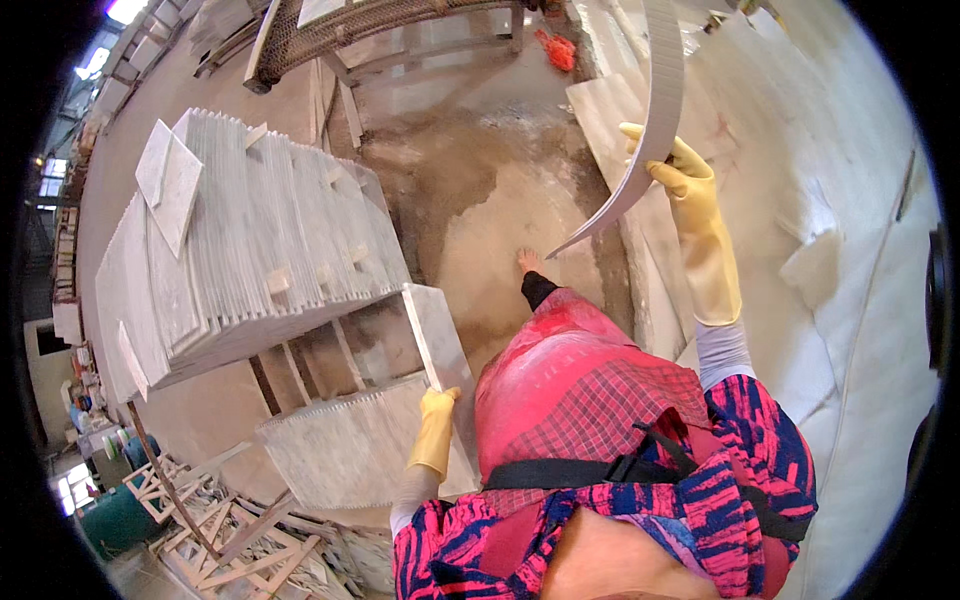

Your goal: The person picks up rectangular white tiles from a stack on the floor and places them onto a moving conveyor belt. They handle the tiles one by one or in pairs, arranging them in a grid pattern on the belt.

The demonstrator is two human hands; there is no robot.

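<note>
Nearest the lens, a pink and blue patterned top (640, 520) and a red checked apron (590, 400) fill the lower middle, with both forearms coming out of them. Out from the apron's left side, the left hand (436, 430) in a yellow rubber glove is closed on the lower edge of a grey marble tile (435, 345) standing on its edge; the forearm runs straight up from the elbow, wrist unbent, fingers wrapped over the tile's rim. That tile stands just beside the apron, at the near end of a rack of stacked tiles (260, 230), which lean upright in rows farther left. Below the held tile, a second row of slabs (340, 445) lies lower and touches the glove's side.

Right of the apron, the other arm is stretched up and forward. The right hand (680, 170), also in a yellow glove, is clamped around a thin pale tile (655, 90) seen edge-on, lifted well above the wet concrete floor (480, 200). One bare foot (530, 262) shows just beyond the apron's hem. Wooden pallets (230, 530) lie at lower left of the apron.
</note>
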